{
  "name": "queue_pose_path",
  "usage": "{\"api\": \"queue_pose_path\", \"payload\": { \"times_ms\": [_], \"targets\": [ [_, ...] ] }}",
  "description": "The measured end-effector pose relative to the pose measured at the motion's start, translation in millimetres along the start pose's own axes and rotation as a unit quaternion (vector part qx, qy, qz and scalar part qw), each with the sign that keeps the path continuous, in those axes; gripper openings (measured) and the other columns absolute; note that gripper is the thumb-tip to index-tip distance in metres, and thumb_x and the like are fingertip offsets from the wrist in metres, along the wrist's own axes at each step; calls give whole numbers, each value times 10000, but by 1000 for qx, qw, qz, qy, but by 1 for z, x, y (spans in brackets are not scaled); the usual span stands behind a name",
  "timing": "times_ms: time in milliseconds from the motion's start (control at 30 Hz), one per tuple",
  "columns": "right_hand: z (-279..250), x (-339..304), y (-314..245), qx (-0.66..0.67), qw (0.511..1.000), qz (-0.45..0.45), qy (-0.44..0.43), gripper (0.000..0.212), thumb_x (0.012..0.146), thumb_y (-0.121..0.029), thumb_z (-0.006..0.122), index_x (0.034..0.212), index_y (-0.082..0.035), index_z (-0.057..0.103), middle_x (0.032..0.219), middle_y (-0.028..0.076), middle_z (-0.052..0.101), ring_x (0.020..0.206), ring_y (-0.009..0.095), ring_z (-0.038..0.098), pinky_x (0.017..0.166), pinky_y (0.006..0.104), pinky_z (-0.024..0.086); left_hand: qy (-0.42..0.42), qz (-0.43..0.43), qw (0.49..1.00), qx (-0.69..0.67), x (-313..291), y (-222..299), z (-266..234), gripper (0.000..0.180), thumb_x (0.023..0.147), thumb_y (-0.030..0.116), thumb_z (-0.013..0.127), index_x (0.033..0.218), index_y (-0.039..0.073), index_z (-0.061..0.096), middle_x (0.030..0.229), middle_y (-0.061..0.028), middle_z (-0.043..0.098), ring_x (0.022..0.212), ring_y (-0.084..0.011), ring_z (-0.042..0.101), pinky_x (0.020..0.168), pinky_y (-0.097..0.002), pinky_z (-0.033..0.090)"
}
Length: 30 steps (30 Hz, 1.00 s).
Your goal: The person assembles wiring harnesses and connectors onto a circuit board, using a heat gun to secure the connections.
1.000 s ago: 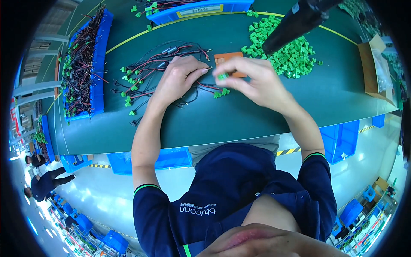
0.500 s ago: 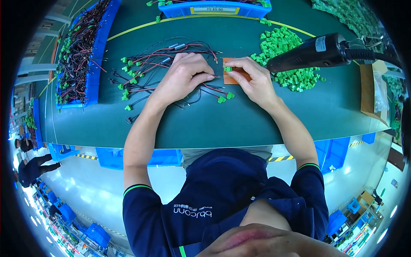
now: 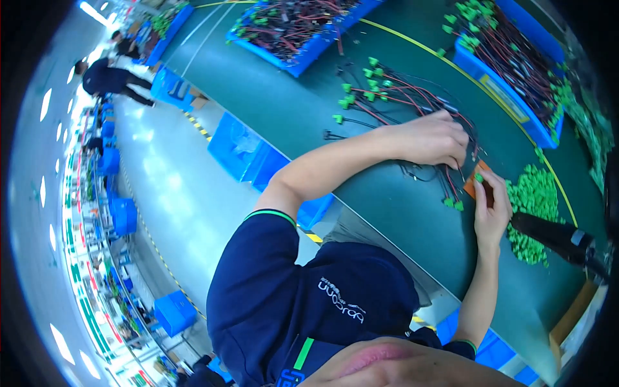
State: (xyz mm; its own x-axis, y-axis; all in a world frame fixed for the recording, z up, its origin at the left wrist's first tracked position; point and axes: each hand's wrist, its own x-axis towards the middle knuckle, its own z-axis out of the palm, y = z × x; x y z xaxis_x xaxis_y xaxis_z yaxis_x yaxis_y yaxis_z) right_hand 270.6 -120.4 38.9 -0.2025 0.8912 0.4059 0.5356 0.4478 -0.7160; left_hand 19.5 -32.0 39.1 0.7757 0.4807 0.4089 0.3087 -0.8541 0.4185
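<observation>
My left hand (image 3: 433, 140) is closed in a pinch beside an orange block (image 3: 470, 187). A thin wire end (image 3: 460, 170) pokes out below its fingertips. My right hand (image 3: 493, 205) has thumb and forefinger closed around a small green terminal connector (image 3: 478, 178) at the block. Under and beyond the left hand lie red and black wires (image 3: 412, 90), several with green connectors on their ends. A heap of loose green connectors (image 3: 534, 200) is just right of the right hand. The black powered screwdriver (image 3: 551, 235) lies across that heap, its tip near my right wrist.
Blue bins full of wired connectors stand along the far side, one at the upper middle (image 3: 290, 63) and one at the upper right (image 3: 506, 97). A cardboard box (image 3: 572, 309) sits at the right table edge. Another person (image 3: 109, 79) stands beyond, far left.
My view has swung round, so the table now runs slantwise and more of the left floor shows. Both hands stay by the orange block, with the wire end and connector still pinched.
</observation>
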Motion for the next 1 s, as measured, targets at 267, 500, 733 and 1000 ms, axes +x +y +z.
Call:
{"api": "queue_pose_path", "payload": {
  "times_ms": [267, 500, 733, 1000],
  "targets": [
    [7, 6, 2, -12, 1000, -11, -2, 191, 952, 39, 722, 1138, 6, 693, 1101, 156, 728, 997, 279, 709, 894, 354, 565, -58, -24, 989, -137, -2, -8, -8, 159, 907, 264, 787, 989, 133, 825, 913, 1, 690, 928, -185, 663, 926, -381, 404],
    [8, 4, 3, 20, 1000, 19, -6, 213, 946, 40, 730, 1154, 8, 700, 1103, 154, 728, 996, 277, 706, 889, 357, 569, -59, -41, 973, -220, -1, -11, -5, 160, 936, 238, 771, 999, 97, 816, 918, -20, 707, 949, -205, 674, 944, -401, 407],
    [7, 3, -11, -33, 999, -30, 28, 232, 882, 3, 783, 1105, -29, 732, 1112, 136, 745, 1014, 294, 716, 893, 388, 555, 53, -64, 984, -156, -4, 18, -1, 112, 913, 180, 776, 931, 70, 768, 902, -43, 703, 903, -242, 675, 869, -410, 453],
    [14, 2, 0, -38, 998, -22, 44, 226, 843, -52, 823, 1049, -57, 728, 1056, 80, 757, 967, 283, 701, 874, 394, 504, 30, -135, 970, -200, -2, 20, -13, 69, 900, 73, 763, 945, 20, 755, 876, -53, 697, 874, -209, 657, 916, -370, 444]
  ]
}}
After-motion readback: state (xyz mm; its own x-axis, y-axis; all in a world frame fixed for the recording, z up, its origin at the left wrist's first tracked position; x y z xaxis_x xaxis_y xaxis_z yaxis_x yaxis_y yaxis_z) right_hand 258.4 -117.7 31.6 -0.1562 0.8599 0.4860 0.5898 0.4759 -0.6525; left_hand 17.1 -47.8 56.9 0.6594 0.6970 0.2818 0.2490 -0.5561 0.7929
